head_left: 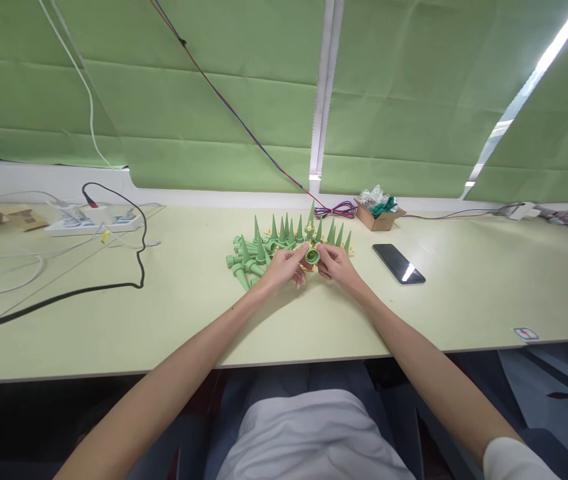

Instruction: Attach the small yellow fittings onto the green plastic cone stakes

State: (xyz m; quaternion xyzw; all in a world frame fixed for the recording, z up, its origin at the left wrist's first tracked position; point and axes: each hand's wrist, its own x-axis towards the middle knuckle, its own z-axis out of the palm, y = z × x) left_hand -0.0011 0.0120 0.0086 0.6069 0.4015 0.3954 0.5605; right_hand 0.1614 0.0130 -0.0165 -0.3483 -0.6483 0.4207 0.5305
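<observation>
Between my two hands is a green plastic watering spike (313, 256), its round open end turned toward me. My left hand (285, 265) grips it from the left with closed fingers. From the right, my right hand (337, 264) pinches at its rim; whether a small part is also between those fingers is hidden. Behind the hands several green cones (289, 230) stand upright in a row, with small yellow pieces among them. More green spikes (240, 272) lie in a loose pile left of my left hand.
A black phone (399, 264) lies to the right. Further back stand a small cardboard box (378, 217) with plastic and green material in it, and a coil of red and blue wire (337, 211). On the left are a white power strip (95, 223) and a black cable (89, 290).
</observation>
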